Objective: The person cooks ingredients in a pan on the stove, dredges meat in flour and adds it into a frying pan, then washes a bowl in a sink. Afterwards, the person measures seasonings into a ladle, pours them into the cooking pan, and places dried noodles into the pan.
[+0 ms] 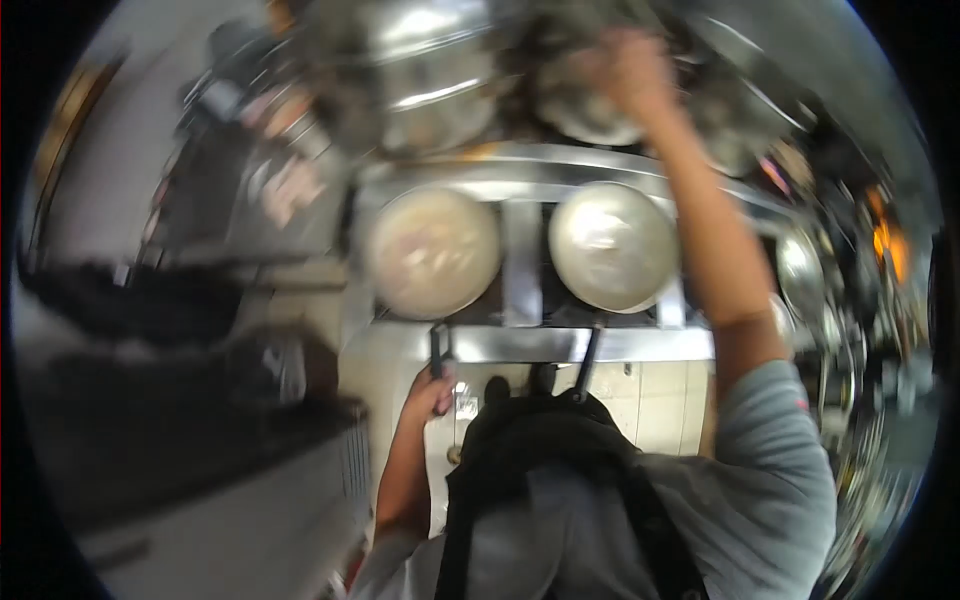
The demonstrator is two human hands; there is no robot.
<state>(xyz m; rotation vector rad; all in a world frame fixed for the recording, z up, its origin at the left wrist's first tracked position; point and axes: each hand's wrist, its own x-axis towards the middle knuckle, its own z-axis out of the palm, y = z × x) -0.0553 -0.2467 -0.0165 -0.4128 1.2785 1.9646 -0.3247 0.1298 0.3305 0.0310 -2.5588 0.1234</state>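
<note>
My left hand (pixel 430 392) is closed around the dark handle of the left frying pan (pixel 432 255), which stands on the stove and holds pale, creamy-looking food. To its right sits a second frying pan (pixel 613 248) with a whitish inside, its black handle pointing toward my body. My right arm stretches past that pan to the back of the stove. Up there my right hand (pixel 638 72) is over a round metal pan (pixel 590 105). Motion blur smears its fingers, so I cannot make out whether it holds anything.
A large metal pot (pixel 430 80) stands behind the left pan. Another big pan (pixel 740 100) is at the back right. The steel front edge (pixel 640 345) of the stove runs before my body. Blurred containers (pixel 290 185) fill the counter at left; several utensils and an orange object (pixel 888 250) are at right.
</note>
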